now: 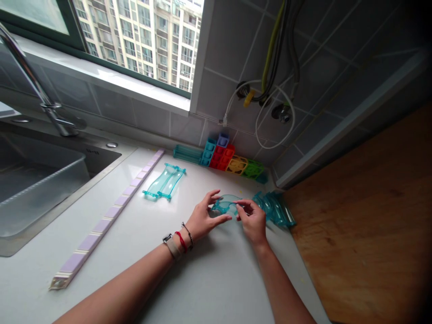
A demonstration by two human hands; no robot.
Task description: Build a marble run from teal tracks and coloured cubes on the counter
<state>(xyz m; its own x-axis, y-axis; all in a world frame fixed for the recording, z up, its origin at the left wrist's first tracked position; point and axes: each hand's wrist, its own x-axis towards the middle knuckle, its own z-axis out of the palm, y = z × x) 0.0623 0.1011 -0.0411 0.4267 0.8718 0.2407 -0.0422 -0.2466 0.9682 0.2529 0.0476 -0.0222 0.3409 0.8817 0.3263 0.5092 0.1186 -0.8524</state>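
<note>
Left hand (202,218): thumb spread from bent fingers, just left of the grip. Right hand (254,221): thumb-index pinch, other fingers curled. Left forearm (128,279) slants up from grip's lower left; right forearm (283,283), lower right.

No text, label or number can be read. A small dark mark (92,152) on the sink (106,158) wall is perhaps lettering, but too small and blurred to make out.

Daylight from window (143,42); bright sheen on counter (209,279); right edge dark, blurred.
</note>
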